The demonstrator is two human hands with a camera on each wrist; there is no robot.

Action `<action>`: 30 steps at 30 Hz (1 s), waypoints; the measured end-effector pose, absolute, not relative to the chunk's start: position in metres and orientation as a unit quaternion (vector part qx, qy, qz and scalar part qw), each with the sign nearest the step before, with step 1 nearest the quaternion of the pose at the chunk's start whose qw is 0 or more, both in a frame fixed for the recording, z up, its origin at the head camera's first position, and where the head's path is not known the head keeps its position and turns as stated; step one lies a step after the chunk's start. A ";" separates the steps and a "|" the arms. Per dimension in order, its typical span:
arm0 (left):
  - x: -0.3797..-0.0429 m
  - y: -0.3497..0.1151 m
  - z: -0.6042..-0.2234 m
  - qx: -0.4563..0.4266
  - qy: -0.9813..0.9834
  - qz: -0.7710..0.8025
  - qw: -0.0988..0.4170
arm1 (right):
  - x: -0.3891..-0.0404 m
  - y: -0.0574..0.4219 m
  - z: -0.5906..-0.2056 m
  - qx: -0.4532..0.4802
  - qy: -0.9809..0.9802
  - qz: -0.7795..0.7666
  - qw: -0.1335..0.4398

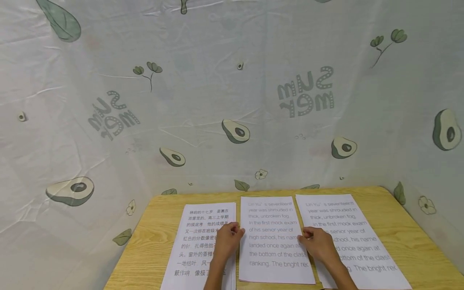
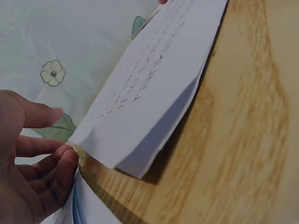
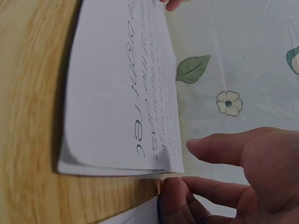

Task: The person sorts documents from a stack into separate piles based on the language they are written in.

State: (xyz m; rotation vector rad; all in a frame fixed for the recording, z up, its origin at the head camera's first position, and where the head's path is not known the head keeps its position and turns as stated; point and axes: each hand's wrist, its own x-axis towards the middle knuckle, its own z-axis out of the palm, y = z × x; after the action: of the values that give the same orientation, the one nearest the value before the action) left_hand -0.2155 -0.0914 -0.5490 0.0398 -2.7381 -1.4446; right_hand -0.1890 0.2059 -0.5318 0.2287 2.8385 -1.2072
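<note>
The middle stack of printed English sheets lies on the wooden table between my hands. My left hand is at its left edge, bent fingers right at the paper and thumb raised apart from them. At the opposite edge is my right hand, its thumb likewise spread away from the curled fingers. Neither hand pinches a sheet. In the left wrist view the near edge of the middle stack shows sheets slightly fanned apart.
A stack with Chinese text lies at the left, partly under my left forearm. Another English-text stack lies at the right, partly under my right forearm. Behind the yellow wooden table hangs a pale curtain with avocado prints.
</note>
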 end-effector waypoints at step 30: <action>-0.210 -0.084 -0.537 -0.019 -0.877 -0.479 0.033 | -0.188 0.207 -0.522 0.067 0.891 -0.448 -0.001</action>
State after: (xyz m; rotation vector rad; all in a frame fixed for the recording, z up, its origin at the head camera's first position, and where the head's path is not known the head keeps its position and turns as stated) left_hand -0.2103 -0.0840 -0.5373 -0.0582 -2.6987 -1.4722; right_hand -0.1881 0.2073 -0.5224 0.2090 2.8010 -1.4094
